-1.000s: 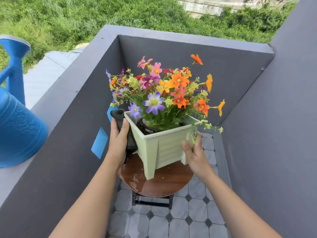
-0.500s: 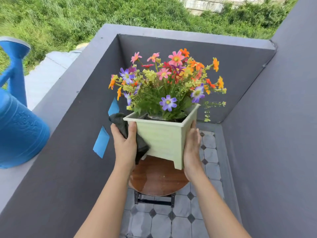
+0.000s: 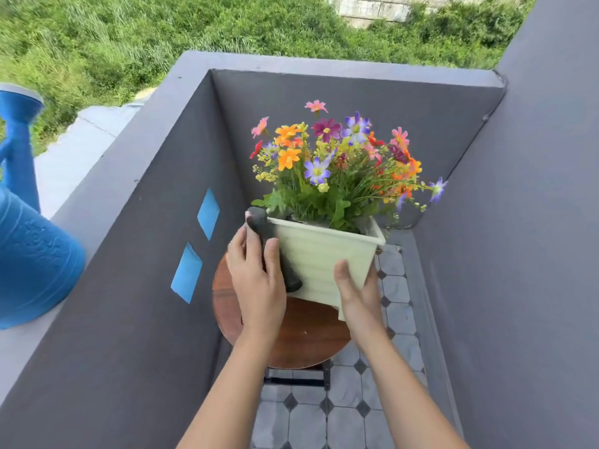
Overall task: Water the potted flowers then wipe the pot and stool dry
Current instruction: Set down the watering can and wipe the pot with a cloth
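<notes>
A pale green square pot (image 3: 319, 257) filled with colourful flowers (image 3: 337, 157) is held tilted above a round brown wooden stool (image 3: 301, 338). My left hand (image 3: 256, 280) presses a dark grey cloth (image 3: 264, 231) against the pot's left side. On the pot's lower right corner, my right hand (image 3: 355, 291) grips it from below. The pot's feet appear lifted off the stool seat.
A blue watering can (image 3: 29, 254) stands on the grey ledge at the left. Dark grey walls (image 3: 505, 254) enclose the narrow tiled corner (image 3: 340, 416). Two blue tape patches (image 3: 188, 273) mark the left wall. Grass lies beyond the wall.
The pot has been turned in my hands, showing a different face and tilting right. My right hand shifted to the lower right corner; the cloth stays on the left side.
</notes>
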